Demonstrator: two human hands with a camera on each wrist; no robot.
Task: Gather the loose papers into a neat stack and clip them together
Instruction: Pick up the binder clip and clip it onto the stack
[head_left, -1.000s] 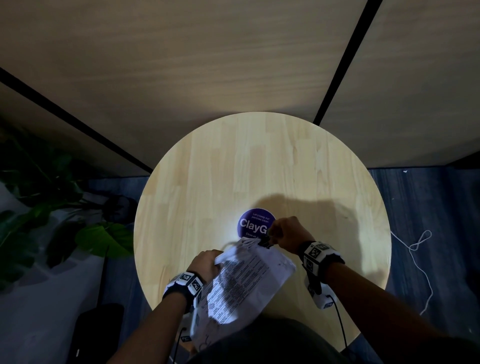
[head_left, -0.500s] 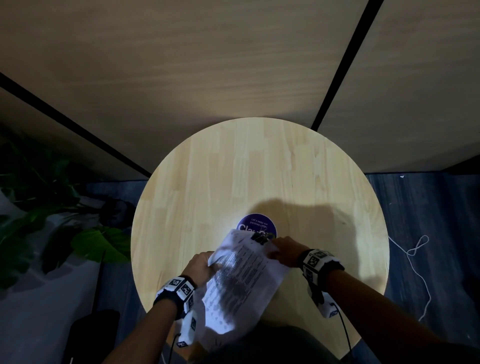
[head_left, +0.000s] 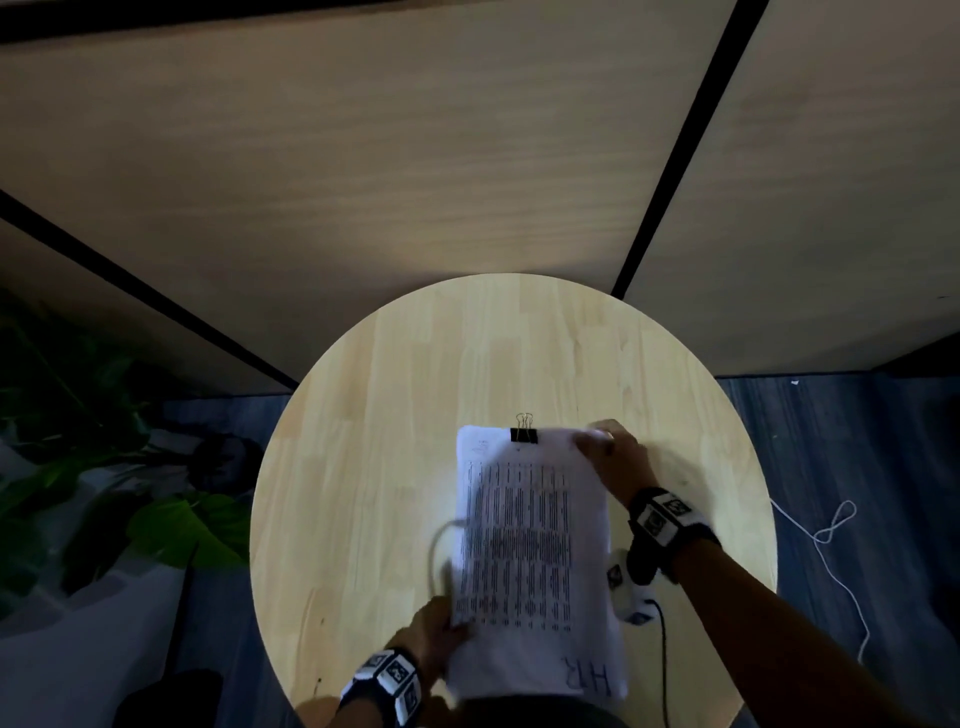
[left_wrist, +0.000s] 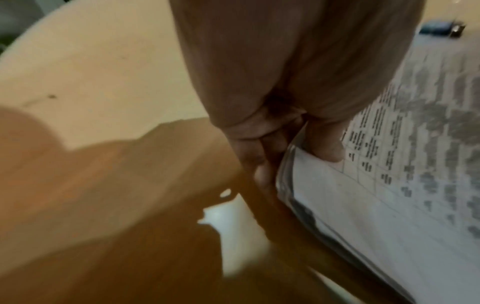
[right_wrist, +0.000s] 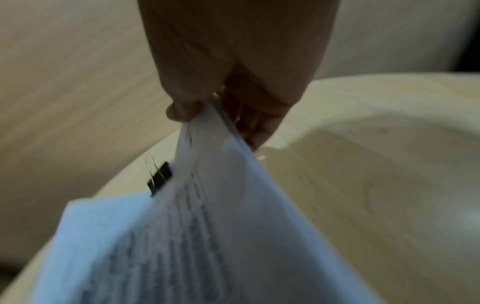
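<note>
**Clipped stack held over round surface**

Paper stack (head_left: 530, 551) squared, above wooden surface (head_left: 363, 467), near its front edge. Black binder clip (head_left: 523, 434) biting top edge, wire handles up. Left hand (head_left: 434, 636) pinching lower-left edge, thumb on top. Right hand (head_left: 613, 457) pinching upper-right corner, just right of clip. Printed columns blurred.

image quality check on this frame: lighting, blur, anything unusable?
Head view: room dim, one pool of light on the round table; the paper stack is blown out and its print smeared, the binder clip still readable. Left wrist view: motion blur, the left hand casts a hard shadow on the wood. Right wrist view: soft focus, the right hand backlit, clip blurred but recognisable.
</note>
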